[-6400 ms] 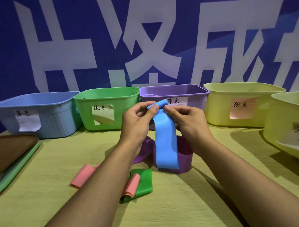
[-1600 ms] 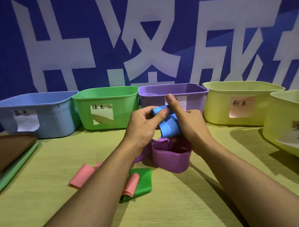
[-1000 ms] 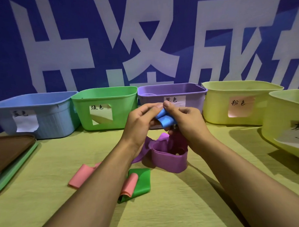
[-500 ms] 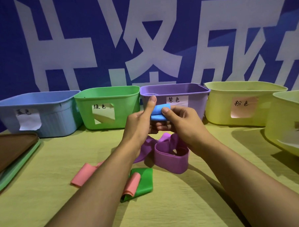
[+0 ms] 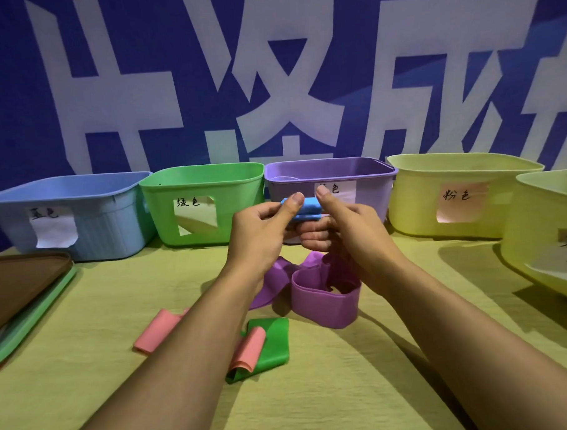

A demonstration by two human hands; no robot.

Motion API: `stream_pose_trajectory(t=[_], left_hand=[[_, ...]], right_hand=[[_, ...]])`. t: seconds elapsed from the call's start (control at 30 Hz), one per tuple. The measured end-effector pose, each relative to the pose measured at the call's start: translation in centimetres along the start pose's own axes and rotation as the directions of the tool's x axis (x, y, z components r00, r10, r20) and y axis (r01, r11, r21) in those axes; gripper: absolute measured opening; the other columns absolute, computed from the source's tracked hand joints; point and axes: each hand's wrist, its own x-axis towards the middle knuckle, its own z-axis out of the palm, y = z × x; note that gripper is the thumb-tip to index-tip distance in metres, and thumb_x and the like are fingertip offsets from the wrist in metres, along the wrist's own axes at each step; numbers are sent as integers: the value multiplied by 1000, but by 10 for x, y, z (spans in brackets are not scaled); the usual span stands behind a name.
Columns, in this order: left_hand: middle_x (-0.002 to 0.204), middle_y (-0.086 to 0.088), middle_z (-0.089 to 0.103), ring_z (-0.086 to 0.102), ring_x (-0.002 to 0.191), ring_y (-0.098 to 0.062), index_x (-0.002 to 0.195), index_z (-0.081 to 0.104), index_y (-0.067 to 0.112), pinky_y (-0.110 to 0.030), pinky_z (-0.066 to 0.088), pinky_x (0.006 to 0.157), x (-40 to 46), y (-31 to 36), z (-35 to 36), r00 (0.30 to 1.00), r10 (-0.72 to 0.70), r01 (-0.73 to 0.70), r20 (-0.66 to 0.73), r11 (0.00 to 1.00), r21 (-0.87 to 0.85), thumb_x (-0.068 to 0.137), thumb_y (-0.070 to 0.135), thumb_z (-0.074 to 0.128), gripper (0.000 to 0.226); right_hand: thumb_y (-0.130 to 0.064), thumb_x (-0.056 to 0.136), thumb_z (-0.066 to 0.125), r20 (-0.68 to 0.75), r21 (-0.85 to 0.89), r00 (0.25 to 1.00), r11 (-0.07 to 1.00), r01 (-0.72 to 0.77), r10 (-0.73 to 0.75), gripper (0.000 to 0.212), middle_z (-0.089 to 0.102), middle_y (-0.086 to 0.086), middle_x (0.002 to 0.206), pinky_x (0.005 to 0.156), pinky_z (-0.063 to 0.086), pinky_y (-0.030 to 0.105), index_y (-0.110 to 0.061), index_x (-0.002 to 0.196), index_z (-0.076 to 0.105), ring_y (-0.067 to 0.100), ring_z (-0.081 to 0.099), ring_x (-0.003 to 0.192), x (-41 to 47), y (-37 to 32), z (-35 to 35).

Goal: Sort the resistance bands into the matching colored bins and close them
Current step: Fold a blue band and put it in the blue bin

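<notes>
A blue band, rolled into a small bundle, is pinched between my left hand and my right hand, held up in front of the purple bin. Under my hands a purple band lies looped on the table. Nearer me lie a green band and a pink band, partly hidden by my left forearm. Along the back stand the blue bin and the green bin, both without lids.
Two yellow bins stand at the right, one labelled for pink and one at the frame edge. Stacked lids, brown over green, lie at the left edge. A blue wall with white characters backs the bins.
The long blue band that hung from my fingers has been rolled up into a compact bundle. My hands have stayed in front of the purple bin, rising slightly.
</notes>
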Motion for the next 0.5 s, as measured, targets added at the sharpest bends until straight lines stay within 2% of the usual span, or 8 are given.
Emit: stream_pose_trajectory(t=[0.07, 0.17, 0.27, 0.37, 0.5], left_hand=[[90, -6, 80, 77, 85, -21, 94, 79, 14, -26, 60, 75, 0, 0, 1, 999, -4, 5, 34, 1000, -24, 94, 24, 72, 11], [93, -8, 80, 77, 86, -19, 96, 78, 11, -32, 60, 88, 2, -2, 0, 998, -5, 9, 61, 999, -50, 94, 18, 72, 10], [98, -12, 78, 74, 90, -19, 96, 76, 9, -29, 59, 87, 3, -1, -1, 995, -29, 39, 92, 992, -117, 92, 10, 72, 6], [98, -15, 75, 72, 90, -19, 98, 74, 7, -22, 60, 82, 1, 2, 0, 993, -47, 64, 112, 986, -152, 91, 2, 70, 9], [108, -21, 75, 72, 99, -25, 102, 73, 7, -27, 59, 91, 0, 2, -2, 990, -52, 75, 128, 980, -184, 88, -4, 71, 18]], right_hand=[[-49, 99, 59, -39, -47, 999, 999, 3, -5, 48, 75, 14, 78, 72, 63, 34, -3, 108, 69, 21, 74, 69, 0, 0, 0], [-53, 95, 63, -92, -91, 996, 996, 2, -10, 50, 68, 13, 73, 72, 63, 35, -4, 101, 72, 20, 66, 64, 1, 2, -1], [-53, 92, 67, -125, -126, 991, 991, 35, -51, 48, 69, 10, 74, 74, 64, 32, -5, 97, 75, 17, 66, 64, 4, 5, -3], [-44, 93, 70, -134, -151, 985, 985, 89, -109, 36, 73, 4, 73, 71, 60, 24, -9, 97, 77, 12, 69, 67, 4, 8, -5], [-33, 94, 71, -118, -163, 981, 977, 137, -157, 20, 76, -2, 77, 74, 59, 23, -15, 97, 78, 6, 70, 70, 6, 10, -7]])
